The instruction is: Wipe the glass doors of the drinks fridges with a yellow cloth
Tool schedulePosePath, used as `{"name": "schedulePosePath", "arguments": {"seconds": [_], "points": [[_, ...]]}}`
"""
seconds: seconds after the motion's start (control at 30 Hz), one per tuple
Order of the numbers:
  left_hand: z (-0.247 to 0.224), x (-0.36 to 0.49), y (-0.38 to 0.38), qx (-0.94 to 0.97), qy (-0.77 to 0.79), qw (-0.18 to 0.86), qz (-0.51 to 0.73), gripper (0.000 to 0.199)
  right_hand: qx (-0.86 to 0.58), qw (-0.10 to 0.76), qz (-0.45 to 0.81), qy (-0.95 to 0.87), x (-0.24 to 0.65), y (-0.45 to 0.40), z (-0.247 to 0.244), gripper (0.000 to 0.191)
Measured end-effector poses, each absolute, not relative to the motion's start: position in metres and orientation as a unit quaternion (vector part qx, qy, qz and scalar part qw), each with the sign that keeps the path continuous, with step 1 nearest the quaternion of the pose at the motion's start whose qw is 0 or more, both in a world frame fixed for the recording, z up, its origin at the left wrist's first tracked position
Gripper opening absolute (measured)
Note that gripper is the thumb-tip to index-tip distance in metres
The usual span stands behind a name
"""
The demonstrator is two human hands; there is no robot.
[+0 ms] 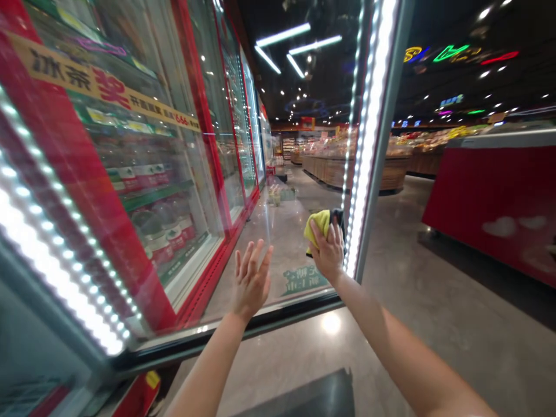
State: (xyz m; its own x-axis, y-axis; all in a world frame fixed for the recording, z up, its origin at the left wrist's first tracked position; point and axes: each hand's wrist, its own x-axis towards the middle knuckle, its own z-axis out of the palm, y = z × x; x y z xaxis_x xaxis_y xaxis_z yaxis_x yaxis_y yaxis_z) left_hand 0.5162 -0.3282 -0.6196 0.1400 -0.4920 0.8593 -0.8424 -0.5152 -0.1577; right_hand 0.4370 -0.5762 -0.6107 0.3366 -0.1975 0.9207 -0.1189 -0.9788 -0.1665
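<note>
A glass door [278, 255] with bright LED strips along its sides stands in front of me. My right hand [330, 250] presses a yellow and dark cloth [319, 226] to the lower right of the pane, close to the lit strip. To its left, my left hand [252, 277] is raised at the glass with fingers spread and nothing in it. Whether its palm touches the pane, I cannot tell. Below both hands runs the door's dark bottom rail [286, 318]. A green sticker [304, 279] with mirrored characters shows between the hands.
Red-framed coolers with bottles [169, 231] line the left side beyond the glass. A red cabinet [495, 202] stands at right. Wooden produce stands [330, 159] lie farther back. Part of a dark mat [308, 397] is on the floor below.
</note>
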Motion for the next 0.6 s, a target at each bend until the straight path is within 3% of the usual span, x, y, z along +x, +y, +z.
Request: {"name": "schedulePosePath", "arguments": {"seconds": [0.17,0.23,0.43,0.6], "points": [[-0.626,0.516,-0.336,0.725,-0.467,0.184,0.471,0.092,-0.853,0.029,-0.518,0.060,0.404,-0.592,-0.713,0.054],[-0.629,0.516,-0.338,0.724,-0.472,0.177,0.471,0.091,-0.852,0.044,-0.516,0.074,0.401,-0.601,-0.721,0.057],[-0.639,0.514,-0.339,0.730,-0.481,0.159,0.459,0.088,-0.809,0.148,-0.547,0.155,0.428,-0.610,-0.683,0.059],[-0.650,0.513,-0.334,0.729,-0.491,0.151,0.452,0.092,-0.743,0.263,-0.543,0.290,0.447,-0.543,-0.747,0.064]]}}
